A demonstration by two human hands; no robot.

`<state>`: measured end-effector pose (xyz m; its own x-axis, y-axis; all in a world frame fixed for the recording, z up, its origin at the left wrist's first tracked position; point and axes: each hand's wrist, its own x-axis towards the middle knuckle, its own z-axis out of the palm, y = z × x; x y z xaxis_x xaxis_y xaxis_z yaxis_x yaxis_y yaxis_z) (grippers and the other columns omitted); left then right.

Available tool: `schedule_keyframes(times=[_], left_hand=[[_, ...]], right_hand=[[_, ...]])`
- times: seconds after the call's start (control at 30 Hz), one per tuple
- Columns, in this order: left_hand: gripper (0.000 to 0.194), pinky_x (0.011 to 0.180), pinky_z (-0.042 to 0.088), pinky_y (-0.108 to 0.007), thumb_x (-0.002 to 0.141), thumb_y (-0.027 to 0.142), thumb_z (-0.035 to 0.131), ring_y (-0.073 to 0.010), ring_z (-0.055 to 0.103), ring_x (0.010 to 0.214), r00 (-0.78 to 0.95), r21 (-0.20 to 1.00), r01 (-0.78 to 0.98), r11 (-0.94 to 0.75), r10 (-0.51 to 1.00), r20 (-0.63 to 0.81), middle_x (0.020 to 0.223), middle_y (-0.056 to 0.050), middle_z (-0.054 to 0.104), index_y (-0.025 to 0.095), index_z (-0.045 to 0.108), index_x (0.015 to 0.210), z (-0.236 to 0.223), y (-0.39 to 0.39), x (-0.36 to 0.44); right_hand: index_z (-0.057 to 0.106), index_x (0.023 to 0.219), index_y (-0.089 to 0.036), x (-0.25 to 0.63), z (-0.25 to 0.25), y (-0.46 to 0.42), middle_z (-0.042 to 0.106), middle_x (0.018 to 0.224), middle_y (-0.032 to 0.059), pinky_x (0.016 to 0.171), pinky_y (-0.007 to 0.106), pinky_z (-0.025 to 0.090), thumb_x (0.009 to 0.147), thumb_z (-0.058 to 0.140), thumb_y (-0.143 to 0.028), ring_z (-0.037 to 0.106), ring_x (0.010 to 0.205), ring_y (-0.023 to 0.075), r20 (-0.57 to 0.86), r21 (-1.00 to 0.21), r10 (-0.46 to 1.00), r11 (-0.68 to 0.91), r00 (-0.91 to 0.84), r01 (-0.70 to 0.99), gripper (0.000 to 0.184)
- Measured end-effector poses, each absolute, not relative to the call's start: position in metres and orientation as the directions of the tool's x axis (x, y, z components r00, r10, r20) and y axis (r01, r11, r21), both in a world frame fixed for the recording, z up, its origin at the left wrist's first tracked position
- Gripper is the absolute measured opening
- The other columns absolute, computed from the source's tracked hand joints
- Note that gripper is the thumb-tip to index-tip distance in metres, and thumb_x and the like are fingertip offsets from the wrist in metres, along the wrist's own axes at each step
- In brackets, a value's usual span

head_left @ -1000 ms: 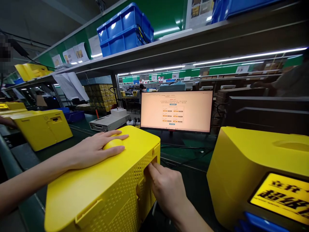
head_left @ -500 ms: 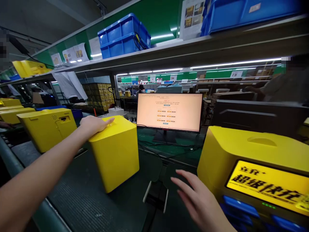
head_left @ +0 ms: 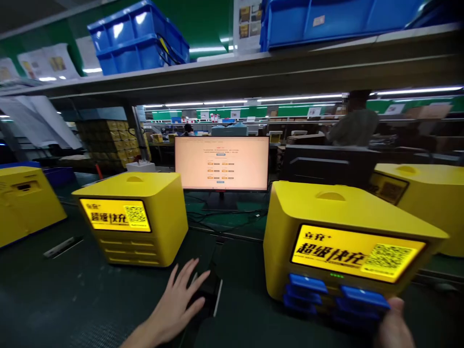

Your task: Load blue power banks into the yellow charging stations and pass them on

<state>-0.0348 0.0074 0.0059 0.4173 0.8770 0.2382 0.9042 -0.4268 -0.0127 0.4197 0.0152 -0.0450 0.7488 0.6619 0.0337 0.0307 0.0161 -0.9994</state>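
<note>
The right hand (head_left: 393, 326) is cut off by the bottom edge; only its upper part shows, so its grip cannot be determined. The left hand (head_left: 177, 299) partly covers a dark object (head_left: 208, 292) whose form is unclear. The leftmost yellow unit (head_left: 25, 203) is cropped by the left edge. Monitor (head_left: 222, 163) text is too small to read. A distant person (head_left: 353, 126) is blurred.

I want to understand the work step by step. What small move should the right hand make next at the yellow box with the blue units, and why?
Probably the right hand should close its fingers on the nearest blue unit. It already sits at the lower front corner of the yellow box, where several blue units stick out of the slots, while the left hand rests flat on a small black thing on the belt.
</note>
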Motion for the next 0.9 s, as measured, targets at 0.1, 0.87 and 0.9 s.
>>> schedule_keyframes(times=[0.1, 0.87, 0.9], left_hand=[[0.055, 0.103, 0.032, -0.058, 0.092, 0.049, 0.035, -0.0307, 0.028, 0.135, 0.326, 0.081, 0.938, -0.337, 0.937, 0.126, 0.15, -0.003, 0.026, 0.041, 0.013, 0.142, -0.03, 0.007, -0.026], [0.087, 0.112, 0.024, -0.05, 0.069, 0.052, 0.062, -0.0318, 0.021, 0.137, -0.067, 0.868, 0.473, -0.153, 0.976, 0.209, 0.148, -0.015, 0.026, 0.017, 0.022, 0.138, -0.035, 0.044, 0.081], [0.087, 0.112, 0.024, -0.049, 0.07, 0.055, 0.059, -0.0317, 0.021, 0.137, -0.08, 0.878, 0.454, -0.149, 0.975, 0.207, 0.147, -0.016, 0.026, 0.016, 0.022, 0.138, -0.034, 0.044, 0.081]], right_hand=[[0.041, 0.134, -0.005, 0.418, -0.059, 0.016, 0.043, 0.137, 0.0178, 0.109, 0.044, 0.023, 0.073, 0.044, -0.079, 0.036, 0.127, 0.0347, -0.145, -0.986, 0.629, -0.024, 0.764, -0.167, 0.097], [0.029, 0.14, -0.02, 0.347, -0.052, 0.016, 0.041, 0.14, 0.0102, 0.109, 0.046, 0.024, 0.067, 0.075, -0.043, 0.034, 0.13, 0.0288, 0.253, -0.959, 0.939, 0.21, 0.235, 0.192, 0.09], [0.03, 0.14, -0.02, 0.345, -0.048, 0.016, 0.042, 0.139, 0.01, 0.108, 0.046, 0.026, 0.068, 0.074, -0.042, 0.035, 0.129, 0.0288, 0.253, -0.963, 0.938, 0.22, 0.238, 0.158, 0.088]])
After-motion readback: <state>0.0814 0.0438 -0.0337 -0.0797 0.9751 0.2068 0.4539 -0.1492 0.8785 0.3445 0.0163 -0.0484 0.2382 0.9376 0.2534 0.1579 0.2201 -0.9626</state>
